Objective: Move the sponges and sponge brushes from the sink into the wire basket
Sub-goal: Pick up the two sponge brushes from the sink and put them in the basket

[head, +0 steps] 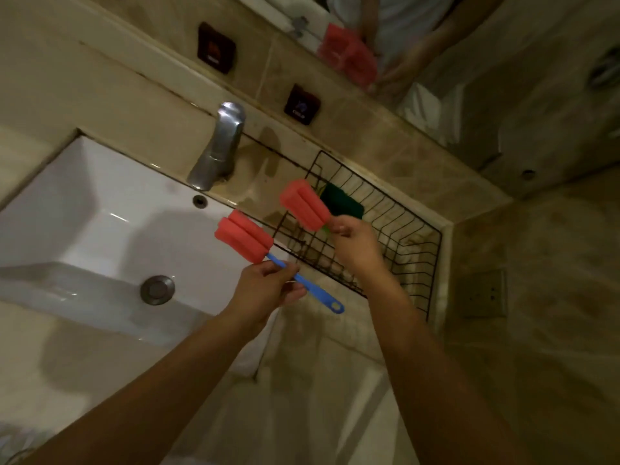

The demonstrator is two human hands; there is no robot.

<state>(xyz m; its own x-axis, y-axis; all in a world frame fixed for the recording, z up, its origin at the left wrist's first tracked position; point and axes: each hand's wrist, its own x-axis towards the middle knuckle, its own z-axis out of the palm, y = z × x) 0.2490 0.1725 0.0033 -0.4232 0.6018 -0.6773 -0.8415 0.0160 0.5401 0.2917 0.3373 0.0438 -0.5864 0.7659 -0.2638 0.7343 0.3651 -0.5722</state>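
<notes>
- Head view, hands: a sponge brush with a blue handle [303, 283] and a pink foam head is held in the grip of the left hand [265, 290], fingers closed round the handle at centre frame, its head over the right edge of the sink [84, 182].
- A second pink sponge brush [303, 204] is pinched just below its foam head by the grip of the right hand [355, 245]; its handle is hidden by the fingers, though a trace of green shows there. It is carried above the near-left part of the wire basket [416, 229].
- A dark green sponge [342, 201] is seen lying in the basket already, just behind the raised foam head.
- The basin is seen bare apart from its drain [157, 289]; no further sponges can be made out in it, so the task is judged to be near its end.
- Risk: the long blue handle may be caught on the basket's wire rim or poke through the mesh, if lowered at a slant.
- Risk: the right-hand brush, held by a light pinch, may be dropped onto the table outside the basket if released too early.
- Risk: the faucet [218, 146] may be knocked by the left brush's head.
- Writing: two dark square plaques [216, 48] on the wall at upper centre carry marks; the right one appears to read "COLD", but this cannot be confirmed. No brand is legible.
</notes>
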